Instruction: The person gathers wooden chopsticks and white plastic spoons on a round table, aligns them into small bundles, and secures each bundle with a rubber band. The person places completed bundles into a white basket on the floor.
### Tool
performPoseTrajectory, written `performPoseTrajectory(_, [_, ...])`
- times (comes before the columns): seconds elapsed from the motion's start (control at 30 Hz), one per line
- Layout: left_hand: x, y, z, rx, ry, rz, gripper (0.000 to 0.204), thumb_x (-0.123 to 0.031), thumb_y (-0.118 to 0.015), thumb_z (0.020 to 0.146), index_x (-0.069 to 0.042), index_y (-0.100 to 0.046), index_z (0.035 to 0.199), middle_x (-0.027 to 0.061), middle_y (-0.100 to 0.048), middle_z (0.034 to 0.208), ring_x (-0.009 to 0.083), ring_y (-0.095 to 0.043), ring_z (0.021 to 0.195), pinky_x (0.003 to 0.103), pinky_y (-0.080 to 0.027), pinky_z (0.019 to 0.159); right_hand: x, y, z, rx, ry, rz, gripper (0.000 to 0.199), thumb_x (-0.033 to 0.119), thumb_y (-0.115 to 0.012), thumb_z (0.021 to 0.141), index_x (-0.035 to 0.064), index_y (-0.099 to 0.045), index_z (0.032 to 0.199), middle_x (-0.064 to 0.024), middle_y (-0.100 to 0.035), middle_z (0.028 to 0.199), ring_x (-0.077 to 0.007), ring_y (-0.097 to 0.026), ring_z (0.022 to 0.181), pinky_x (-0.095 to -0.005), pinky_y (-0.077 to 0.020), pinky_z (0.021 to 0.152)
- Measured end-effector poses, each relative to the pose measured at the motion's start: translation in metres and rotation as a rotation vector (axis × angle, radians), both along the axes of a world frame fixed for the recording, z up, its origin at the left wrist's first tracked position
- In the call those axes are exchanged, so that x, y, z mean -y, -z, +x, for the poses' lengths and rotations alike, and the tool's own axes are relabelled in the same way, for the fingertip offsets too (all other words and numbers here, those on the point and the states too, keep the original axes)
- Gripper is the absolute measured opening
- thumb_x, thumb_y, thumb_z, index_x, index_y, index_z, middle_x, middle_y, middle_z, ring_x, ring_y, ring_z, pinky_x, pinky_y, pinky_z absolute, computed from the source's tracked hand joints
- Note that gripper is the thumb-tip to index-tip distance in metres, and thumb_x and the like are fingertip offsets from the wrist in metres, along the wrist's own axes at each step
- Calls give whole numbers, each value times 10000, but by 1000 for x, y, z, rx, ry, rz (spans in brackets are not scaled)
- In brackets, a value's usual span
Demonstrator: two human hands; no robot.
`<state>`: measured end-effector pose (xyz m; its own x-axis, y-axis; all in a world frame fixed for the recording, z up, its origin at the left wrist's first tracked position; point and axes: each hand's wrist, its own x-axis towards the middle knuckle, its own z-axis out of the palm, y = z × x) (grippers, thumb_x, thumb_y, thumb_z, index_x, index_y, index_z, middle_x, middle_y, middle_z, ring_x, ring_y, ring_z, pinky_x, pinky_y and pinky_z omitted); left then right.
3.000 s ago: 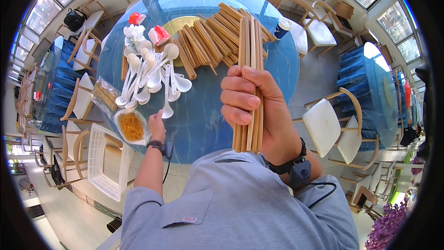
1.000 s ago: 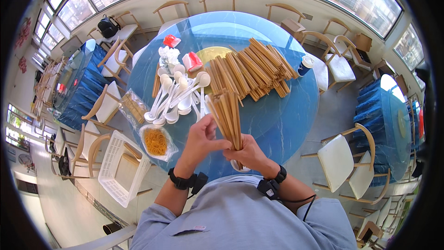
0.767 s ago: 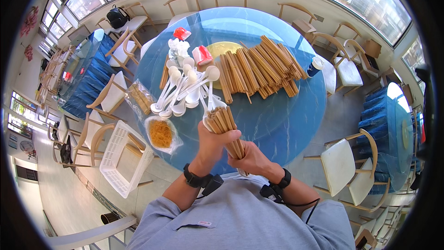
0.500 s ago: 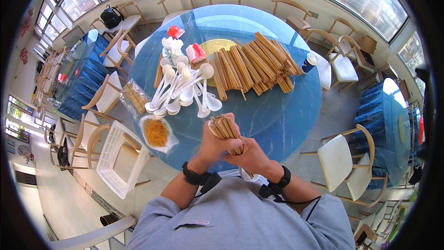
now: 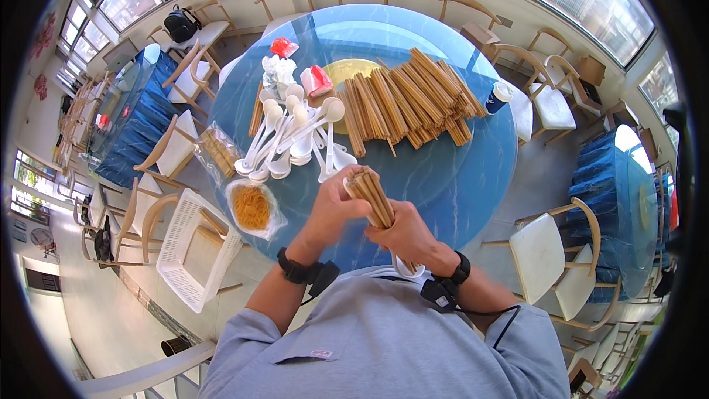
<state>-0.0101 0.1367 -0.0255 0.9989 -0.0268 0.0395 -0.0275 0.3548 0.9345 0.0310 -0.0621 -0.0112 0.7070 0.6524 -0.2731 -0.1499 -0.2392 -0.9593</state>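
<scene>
Over the near edge of the round table, my right hand (image 5: 405,235) is closed around a bundle of chopsticks (image 5: 378,205), held at a tilt with its upper end pointing away and left. My left hand (image 5: 334,208) is closed at the bundle's upper left, its fingertips partly hidden behind the sticks. A white spoon (image 5: 408,269) shows its bowl below my right hand, against the lower end of the bundle. Beyond my left hand lies a heap of white spoons (image 5: 295,133). A large pile of loose chopsticks (image 5: 410,100) spreads across the table's middle and right.
On the blue table (image 5: 450,192) are a bag of orange rubber bands (image 5: 250,207), a packet of chopsticks (image 5: 217,154), red-and-white packets (image 5: 316,81), crumpled white plastic (image 5: 278,72) and a dark cup (image 5: 498,97). A white basket (image 5: 193,251) sits at left. Chairs (image 5: 537,255) surround the table.
My left hand has shifted left and loosened round the bundle, so more of the sticks show. The bundle and my right hand have moved slightly right. The spoon's bowl shows more plainly.
</scene>
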Motion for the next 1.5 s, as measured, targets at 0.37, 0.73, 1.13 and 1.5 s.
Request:
performPoseTrajectory(0.37, [32, 37, -31, -221, -304, -204, 299, -76, -491, 1148, 11, -613, 1406, 177, -727, 1324, 251, -746, 1143, 371, -614, 973, 17, 17, 19, -5, 269, 62, 149, 57, -816, 906, 4, -684, 950, -28, -687, 763, -102, -641, 608, -271, -518, 544])
performPoseTrajectory(0.73, [59, 44, -27, 28, -196, -122, 468, -142, -496, 1191, -60, -495, 1651, 24, -663, 1466, 101, -618, 1103, 270, -547, 912, -18, 30, 6, -29, 393, 164, 83, -18, -758, 882, -8, -731, 960, -54, -714, 805, -151, -670, 621, -284, -531, 567])
performPoseTrajectory(1.13, [3, 39, -70, 44, -507, 492, 162, -147, -667, 1092, -1, -730, 1122, 77, -753, 856, 131, -667, 757, 303, -581, 712, -58, 26, 6, 212, 176, 7, 104, -39, -732, 872, 16, -658, 920, -32, -680, 791, -118, -646, 656, -280, -527, 604])
performPoseTrajectory(1.5, [-14, 0, -75, -202, -296, -414, 200, -217, -656, 1123, -71, -604, 997, -1, -584, 770, 82, -512, 614, 247, -384, 476, -56, -25, 5, 106, 142, 147, 102, -21, -765, 851, 4, -689, 913, -55, -715, 811, -121, -676, 668, -283, -555, 613])
